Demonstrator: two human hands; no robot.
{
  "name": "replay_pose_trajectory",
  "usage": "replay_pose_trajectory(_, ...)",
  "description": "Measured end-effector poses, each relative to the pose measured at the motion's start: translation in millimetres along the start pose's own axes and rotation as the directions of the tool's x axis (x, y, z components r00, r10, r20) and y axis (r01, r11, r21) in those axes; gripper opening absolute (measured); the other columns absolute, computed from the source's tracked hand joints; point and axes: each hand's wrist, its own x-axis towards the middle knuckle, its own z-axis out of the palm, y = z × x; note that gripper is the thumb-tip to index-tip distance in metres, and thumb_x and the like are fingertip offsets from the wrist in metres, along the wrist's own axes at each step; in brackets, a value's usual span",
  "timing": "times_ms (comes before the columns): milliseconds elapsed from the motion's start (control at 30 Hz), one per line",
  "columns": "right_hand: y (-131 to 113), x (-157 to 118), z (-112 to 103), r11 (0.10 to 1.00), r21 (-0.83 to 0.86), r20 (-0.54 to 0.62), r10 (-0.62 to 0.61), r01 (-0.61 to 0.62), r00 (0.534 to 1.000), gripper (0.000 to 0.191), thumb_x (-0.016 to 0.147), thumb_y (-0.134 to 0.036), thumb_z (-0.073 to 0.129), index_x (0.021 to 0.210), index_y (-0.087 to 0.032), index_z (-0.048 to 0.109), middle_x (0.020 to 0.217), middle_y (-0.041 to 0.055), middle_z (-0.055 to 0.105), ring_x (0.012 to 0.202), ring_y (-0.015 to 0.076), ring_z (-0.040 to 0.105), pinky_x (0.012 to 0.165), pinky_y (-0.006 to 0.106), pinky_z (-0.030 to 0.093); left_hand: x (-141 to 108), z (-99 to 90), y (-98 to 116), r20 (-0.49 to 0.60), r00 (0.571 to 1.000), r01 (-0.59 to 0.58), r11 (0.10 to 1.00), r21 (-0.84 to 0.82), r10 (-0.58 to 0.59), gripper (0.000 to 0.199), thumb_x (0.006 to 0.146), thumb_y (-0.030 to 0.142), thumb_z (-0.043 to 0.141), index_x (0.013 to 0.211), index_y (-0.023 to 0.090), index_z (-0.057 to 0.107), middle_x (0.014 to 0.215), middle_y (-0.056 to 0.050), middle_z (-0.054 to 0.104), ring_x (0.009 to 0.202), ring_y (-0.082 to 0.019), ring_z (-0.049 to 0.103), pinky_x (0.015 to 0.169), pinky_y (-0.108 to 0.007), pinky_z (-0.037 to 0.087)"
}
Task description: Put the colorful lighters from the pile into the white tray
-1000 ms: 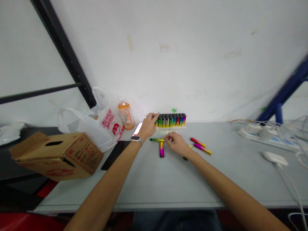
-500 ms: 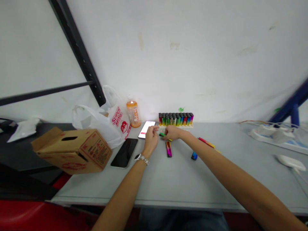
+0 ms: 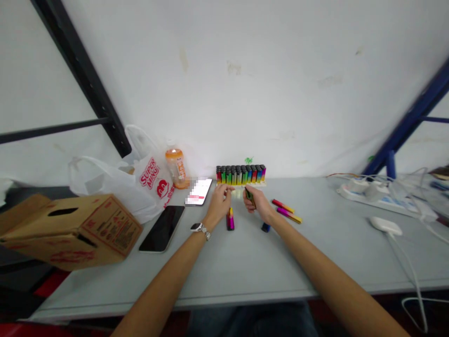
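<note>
My right hand [image 3: 255, 200] is closed around a green lighter [image 3: 249, 195], its dark top tilted up and left. To its left, my left hand [image 3: 220, 200], with a watch on the wrist, hovers over the table with loosely bent fingers and nothing visible in them. Just behind both hands stands a row of upright multicoloured lighters [image 3: 241, 175] in a pale holder [image 3: 264, 183]. A pink and yellow lighter [image 3: 230, 222] lies close to my left hand. Beyond my right wrist lie a red and yellow lighter [image 3: 282, 206] and a magenta and yellow lighter [image 3: 289, 215]. A blue lighter [image 3: 265, 227] is partly hidden under my right forearm.
On the left are a cardboard box [image 3: 70, 229], a white plastic bag [image 3: 115, 187], an orange-capped bottle [image 3: 177, 168], a black phone [image 3: 162, 229] and a lit phone [image 3: 200, 192]. A power strip [image 3: 379, 199] and a white charger [image 3: 386, 226] with cables lie right, before the wall.
The view has swung right, shifting everything left in the picture. The green lighter has turned from lying nearly level in my right fingers to tilted upright in that hand, which is farther from my left.
</note>
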Motion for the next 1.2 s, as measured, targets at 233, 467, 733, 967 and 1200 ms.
replay_pose_trajectory(233, 13.3, -9.4, 6.3, 0.888, -0.402, -0.212, -0.326, 0.222, 0.921, 0.042, 0.088, -0.052, 0.045, 0.06, -0.021, 0.04, 0.054, -0.0044, 0.038, 0.054, 0.0115, 0.036, 0.054, 0.027, 0.026, -4.4, 16.0, 3.5, 0.056, 0.998, -0.005, 0.999, -0.033, 0.007, 0.018, 0.089, 0.01, 0.048, 0.091, 0.016, 0.065, 0.095, -0.006, 0.063, 0.09, -0.017, 0.059, 0.082, -0.032, 0.049)
replay_pose_trajectory(467, 11.1, -14.5, 7.2, 0.82, -0.509, -0.268, -0.439, 0.261, 0.857, 0.027, 0.085, -0.035, 0.04, 0.062, -0.022, 0.038, 0.056, -0.0051, 0.037, 0.057, 0.0124, 0.038, 0.056, 0.027, 0.026, -17.7, 3.7, 10.2, 0.065, 0.998, 0.01, 0.998, -0.062, -0.006, 0.019, 0.09, 0.012, 0.048, 0.092, 0.018, 0.067, 0.092, -0.004, 0.063, 0.085, -0.015, 0.06, 0.074, -0.027, 0.05)
replay_pose_trajectory(733, 17.4, -16.8, 4.2, 0.901, -0.358, -0.272, -0.351, 0.245, 0.896, 0.046, 0.092, -0.058, 0.041, 0.063, -0.022, 0.038, 0.053, -0.005, 0.034, 0.054, 0.0124, 0.034, 0.053, 0.027, 0.026, -16.8, 5.6, 12.2, 0.086, 0.996, -0.004, 0.998, -0.061, 0.009, 0.019, 0.09, 0.014, 0.048, 0.093, 0.018, 0.067, 0.094, -0.004, 0.063, 0.086, -0.015, 0.06, 0.076, -0.027, 0.05)
replay_pose_trajectory(967, 17.3, -17.1, 4.6, 0.904, -0.354, -0.288, -0.349, 0.24, 0.892, 0.038, 0.091, -0.05, 0.042, 0.064, -0.023, 0.04, 0.055, -0.0041, 0.036, 0.055, 0.0135, 0.036, 0.053, 0.026, 0.028, -17.6, 3.2, 15.3, 0.092, 0.996, -0.003, 0.998, -0.069, 0.01, 0.02, 0.089, 0.013, 0.047, 0.091, 0.019, 0.067, 0.093, -0.005, 0.064, 0.087, -0.016, 0.06, 0.076, -0.028, 0.051)
replay_pose_trajectory(1200, 14.6, -18.7, 10.2, 0.885, -0.393, -0.27, -0.373, 0.252, 0.888, 0.03, 0.088, -0.039, 0.04, 0.063, -0.023, 0.038, 0.056, -0.0039, 0.038, 0.057, 0.0132, 0.037, 0.054, 0.026, 0.029, -17.4, 4.2, 18.6, 0.078, 0.997, 0.024, 0.994, -0.108, -0.016, 0.019, 0.089, 0.014, 0.049, 0.09, 0.018, 0.068, 0.093, -0.005, 0.064, 0.082, -0.015, 0.06, 0.066, -0.025, 0.047)
